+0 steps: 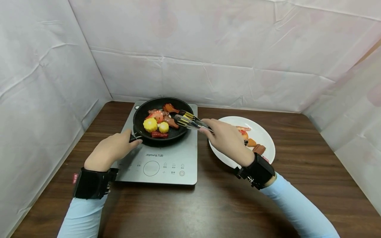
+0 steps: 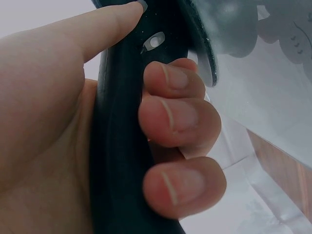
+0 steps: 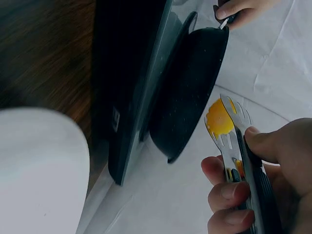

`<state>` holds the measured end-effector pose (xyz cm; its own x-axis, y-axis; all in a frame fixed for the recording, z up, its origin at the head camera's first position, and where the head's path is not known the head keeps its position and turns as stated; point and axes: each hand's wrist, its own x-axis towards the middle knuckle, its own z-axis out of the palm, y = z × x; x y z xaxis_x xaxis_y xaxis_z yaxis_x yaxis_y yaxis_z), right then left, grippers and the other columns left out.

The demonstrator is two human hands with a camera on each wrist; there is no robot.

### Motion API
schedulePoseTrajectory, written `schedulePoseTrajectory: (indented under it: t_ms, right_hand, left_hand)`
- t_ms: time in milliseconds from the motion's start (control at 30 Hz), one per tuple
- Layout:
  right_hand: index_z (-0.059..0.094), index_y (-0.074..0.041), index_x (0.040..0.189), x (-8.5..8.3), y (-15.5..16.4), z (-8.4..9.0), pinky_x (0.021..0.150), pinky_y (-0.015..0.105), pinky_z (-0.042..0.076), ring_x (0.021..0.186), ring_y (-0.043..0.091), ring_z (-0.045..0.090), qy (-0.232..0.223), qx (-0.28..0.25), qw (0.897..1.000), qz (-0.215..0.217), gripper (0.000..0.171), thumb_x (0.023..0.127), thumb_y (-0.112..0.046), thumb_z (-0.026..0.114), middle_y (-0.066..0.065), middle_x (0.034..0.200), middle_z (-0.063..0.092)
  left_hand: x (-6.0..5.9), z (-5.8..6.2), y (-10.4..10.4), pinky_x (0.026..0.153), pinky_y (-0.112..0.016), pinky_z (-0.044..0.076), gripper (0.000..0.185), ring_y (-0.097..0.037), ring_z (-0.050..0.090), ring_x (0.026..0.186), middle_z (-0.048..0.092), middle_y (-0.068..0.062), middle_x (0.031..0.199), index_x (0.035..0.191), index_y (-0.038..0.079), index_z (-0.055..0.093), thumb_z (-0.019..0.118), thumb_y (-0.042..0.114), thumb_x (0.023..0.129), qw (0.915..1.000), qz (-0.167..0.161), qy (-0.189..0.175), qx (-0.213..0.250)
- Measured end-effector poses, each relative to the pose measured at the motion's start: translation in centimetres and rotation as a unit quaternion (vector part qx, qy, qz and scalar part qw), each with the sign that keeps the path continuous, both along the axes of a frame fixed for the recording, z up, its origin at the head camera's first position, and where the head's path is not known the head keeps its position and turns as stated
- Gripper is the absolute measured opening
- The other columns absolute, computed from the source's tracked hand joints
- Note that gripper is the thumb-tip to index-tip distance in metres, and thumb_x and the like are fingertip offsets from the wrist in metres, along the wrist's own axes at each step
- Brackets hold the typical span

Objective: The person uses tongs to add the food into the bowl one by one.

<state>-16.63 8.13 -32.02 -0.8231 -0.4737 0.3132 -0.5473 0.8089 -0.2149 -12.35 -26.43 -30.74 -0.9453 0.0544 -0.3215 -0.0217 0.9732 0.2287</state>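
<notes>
Our left hand [image 1: 110, 151] grips the pan handle [image 2: 119, 146], fingers [image 2: 180, 117] curled round it and thumb laid along the top. We read that as bracing, so the frying pan [image 1: 160, 118] doesn't slide on the induction cooker [image 1: 166, 155].

Our right hand [image 1: 227, 138] holds the tongs [image 1: 190, 121], pinched between thumb and fingers. Tong tips sit over the right side of the pan, above the food, close together. We can't tell whether they hold anything; nothing obvious is between the tips in the head view.

Pan contents: two corn pieces [image 1: 154, 125] at front left, a red sausage bit [image 1: 159, 134] at the front, a tomato-like piece [image 1: 156, 115], and brown meat pieces [image 1: 170, 108] toward the back. All lie loose on the pan floor, crowded, so any pick means working between neighbours. The brown pieces lie nearest the tips.

The white plate [image 1: 262, 132] sits just right of the cooker on the wooden table [image 1: 208, 205], partly under our right wrist. It carries a shrimp-like piece [image 1: 243, 129] and some brown bits [image 1: 258, 148] on its right half.

The white sheet backdrop [image 1: 208, 49] closes in three sides. The pan rim is the only real obstacle between tongs and plate.
</notes>
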Motion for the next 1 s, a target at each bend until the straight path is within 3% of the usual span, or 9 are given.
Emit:
schedulePoseTrajectory:
  t_ms: [233,400,600,833,1000]
  right_hand:
    - [0.066,-0.017,0.132,-0.7,-1.7,-0.4,0.052,0.031,0.043,0.081,0.016,0.067,-0.021,0.014,1.000,0.001,0.040,0.104,-0.044,0.056,0.002,0.118,0.074]
    - [0.066,-0.016,0.132,-1.0,-2.2,-0.3,0.060,0.037,0.052,0.092,0.018,0.071,-0.023,0.014,1.000,0.002,0.041,0.105,-0.044,0.054,0.003,0.123,0.073]
    - [0.065,-0.017,0.134,-0.9,-2.5,0.0,0.058,0.036,0.051,0.091,0.017,0.072,-0.021,0.019,1.000,0.006,0.042,0.105,-0.045,0.054,0.001,0.125,0.072]
    - [0.066,-0.016,0.133,-0.7,-2.8,0.2,0.064,0.039,0.055,0.092,0.018,0.072,-0.023,0.020,0.999,0.018,0.041,0.105,-0.044,0.054,0.003,0.123,0.073]
    - [0.065,-0.015,0.133,-0.7,-3.0,0.3,0.066,0.040,0.056,0.096,0.019,0.072,-0.034,0.019,0.999,0.017,0.042,0.105,-0.045,0.054,0.004,0.125,0.072]
  left_hand:
    - [0.0,0.1,0.1,0.066,-0.042,0.051,0.062,-0.028,0.062,0.080,0.066,-0.023,0.102,0.134,-0.009,0.046,0.047,0.046,0.107,1.0000,0.000,-0.005,0.001]
    - [0.0,0.3,0.2,0.065,-0.041,0.050,0.064,-0.028,0.062,0.080,0.066,-0.024,0.105,0.137,-0.010,0.044,0.047,0.046,0.107,1.0000,0.003,-0.008,0.000]
    - [0.0,0.2,0.2,0.065,-0.040,0.049,0.062,-0.028,0.061,0.079,0.065,-0.021,0.100,0.135,-0.009,0.045,0.047,0.046,0.107,0.9999,0.007,-0.011,-0.001]
    - [0.0,0.3,0.1,0.071,-0.049,0.053,0.067,-0.033,0.067,0.088,0.066,-0.030,0.114,0.141,-0.011,0.041,0.045,0.047,0.107,0.9999,-0.003,-0.011,-0.010]
    - [0.0,0.3,0.2,0.064,-0.042,0.050,0.062,-0.027,0.062,0.078,0.066,-0.019,0.096,0.135,-0.009,0.045,0.046,0.047,0.107,0.9999,0.000,-0.012,-0.002]
